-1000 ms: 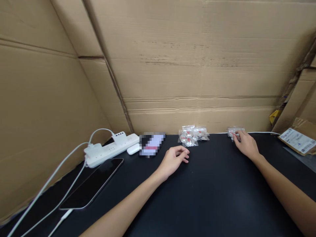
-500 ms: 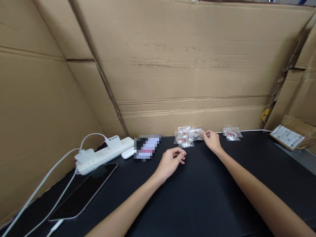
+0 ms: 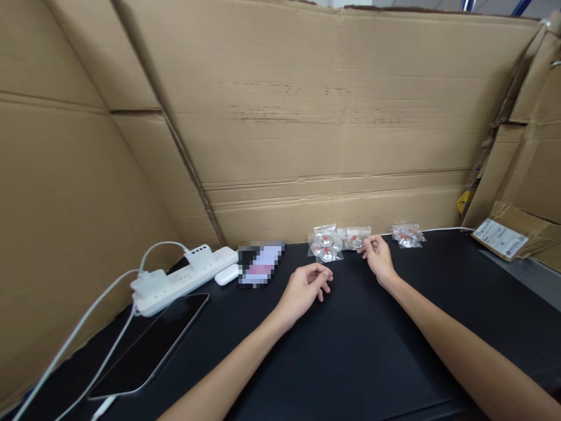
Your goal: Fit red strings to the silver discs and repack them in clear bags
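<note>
Two little piles of clear plastic packets sit at the back of my black desk (image 3: 372, 351), right against the cardboard wall (image 3: 333, 128). My right hand (image 3: 379, 258) is at the bigger pile of packets (image 3: 335, 244), fingertips pinching the edge of the rightmost bag, fingers curled but not fully closed. The smaller pile (image 3: 407, 235) lies off to its right, apart. My left hand (image 3: 307, 287) rests loosely curled on the desk, holding nothing, just in front of the bigger pile.
</note>
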Motion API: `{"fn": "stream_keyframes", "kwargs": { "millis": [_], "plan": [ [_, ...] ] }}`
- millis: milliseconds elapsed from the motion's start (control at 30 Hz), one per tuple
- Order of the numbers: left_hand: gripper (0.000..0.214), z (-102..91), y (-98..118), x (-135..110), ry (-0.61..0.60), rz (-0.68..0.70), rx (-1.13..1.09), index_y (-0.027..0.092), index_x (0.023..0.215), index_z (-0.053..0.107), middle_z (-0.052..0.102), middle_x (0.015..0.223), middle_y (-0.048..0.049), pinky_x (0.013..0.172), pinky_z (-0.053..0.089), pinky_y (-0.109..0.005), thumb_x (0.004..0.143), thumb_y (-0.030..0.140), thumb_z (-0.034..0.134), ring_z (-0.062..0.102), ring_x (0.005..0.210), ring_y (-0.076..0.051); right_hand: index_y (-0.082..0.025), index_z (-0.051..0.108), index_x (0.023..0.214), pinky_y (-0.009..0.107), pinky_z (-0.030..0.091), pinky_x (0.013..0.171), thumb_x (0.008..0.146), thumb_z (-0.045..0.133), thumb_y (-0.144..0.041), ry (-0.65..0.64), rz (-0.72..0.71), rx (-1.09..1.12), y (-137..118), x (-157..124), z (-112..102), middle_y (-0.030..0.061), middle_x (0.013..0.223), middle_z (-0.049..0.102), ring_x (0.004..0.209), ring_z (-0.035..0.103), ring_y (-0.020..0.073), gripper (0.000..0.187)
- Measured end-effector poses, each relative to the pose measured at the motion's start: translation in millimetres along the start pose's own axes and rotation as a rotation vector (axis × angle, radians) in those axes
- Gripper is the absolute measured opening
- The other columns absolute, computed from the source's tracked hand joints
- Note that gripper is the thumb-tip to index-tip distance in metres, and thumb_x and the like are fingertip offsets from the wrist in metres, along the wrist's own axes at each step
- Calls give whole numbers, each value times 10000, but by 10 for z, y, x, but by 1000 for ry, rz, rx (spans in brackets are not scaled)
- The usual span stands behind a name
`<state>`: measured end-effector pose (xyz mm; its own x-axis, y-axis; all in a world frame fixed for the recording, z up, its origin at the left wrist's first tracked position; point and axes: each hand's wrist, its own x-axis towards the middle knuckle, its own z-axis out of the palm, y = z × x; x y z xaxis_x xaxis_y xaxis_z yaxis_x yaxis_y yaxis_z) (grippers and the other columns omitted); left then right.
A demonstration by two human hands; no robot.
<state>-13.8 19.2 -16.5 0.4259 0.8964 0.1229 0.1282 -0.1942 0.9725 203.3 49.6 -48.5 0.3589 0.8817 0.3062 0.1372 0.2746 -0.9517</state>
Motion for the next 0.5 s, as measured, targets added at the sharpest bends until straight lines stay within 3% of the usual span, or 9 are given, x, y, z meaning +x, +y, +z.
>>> {"fn": "stream_keyframes", "kwargs": {
  "millis": [33,100,233,367,500],
  "plan": [
    [330,26,26,-22,-24,-33,-44,127,871,614,658,818,-93,426,469,-232,822,453,623,636,596,-164,-233,447,809,265,435,597,848,536,-465,19,-37,26,-76,-131,24,9,696,597,649,590,170,251],
    [405,75,86,-73,-82,-113,-138,128,965,592,674,860,-117,410,488,-251,821,506,616,651,576,-179,-230,453,794,268,442,588,853,564,-452,-66,-64,97,-236,-399,103,8,697,586,624,578,160,255],
    [468,117,173,-150,-123,-151,-275,114,1071,585,690,893,-140,562,568,-301,830,513,621,689,663,-198,-227,470,777,280,476,652,859,586,-448,-252,-78,185,-465,-771,278,7,729,572,683,580,161,263],
    [463,78,149,-137,-22,-62,-326,116,1106,581,695,914,-127,658,580,-320,800,445,689,692,742,-205,-208,499,789,278,483,674,880,568,-402,-320,-177,48,-496,-803,303,12,771,575,727,588,162,225],
    [417,34,86,-97,13,-42,-331,100,1061,590,693,914,-130,688,579,-333,789,391,711,687,766,-210,-203,540,956,285,481,626,890,555,-306,-205,-371,-263,-463,-706,186,35,863,557,686,552,151,124]
  ]
}}
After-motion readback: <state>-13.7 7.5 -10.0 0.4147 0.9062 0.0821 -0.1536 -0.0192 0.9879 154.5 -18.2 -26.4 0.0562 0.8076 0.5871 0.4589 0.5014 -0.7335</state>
